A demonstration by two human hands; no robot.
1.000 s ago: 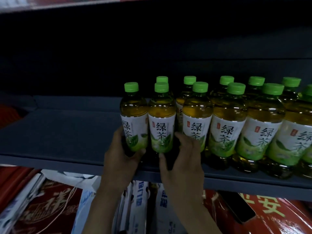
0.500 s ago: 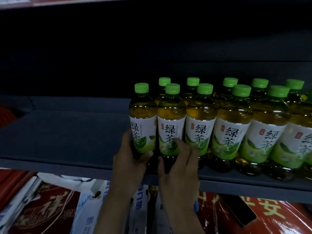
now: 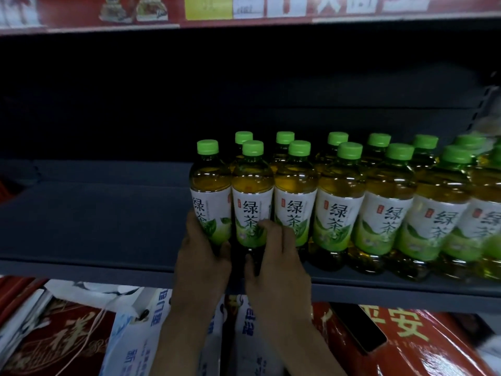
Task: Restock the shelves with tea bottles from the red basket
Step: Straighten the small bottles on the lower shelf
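Closed up to row (image 3: 339, 213) | left hand (image 3: 202, 256) grips end green-capped plastic tea bottle (image 3: 210, 196), right hand (image 3: 276, 264) its neighbour (image 3: 252, 202) | dark grey shelf (image 3: 95, 218) half unfilled

Black phone (image 3: 357, 328) atop red box (image 3: 423, 348)

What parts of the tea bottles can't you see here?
Head view only.
1. Bottoms of the leftmost bottle and second bottle: covered by the left hand and right hand gripping them.
2. Back-row bottles: front row hides all but caps and shoulders.
3. Far-right bottles: blurred, cut by the right edge.
4. The red basket: outside the frame.
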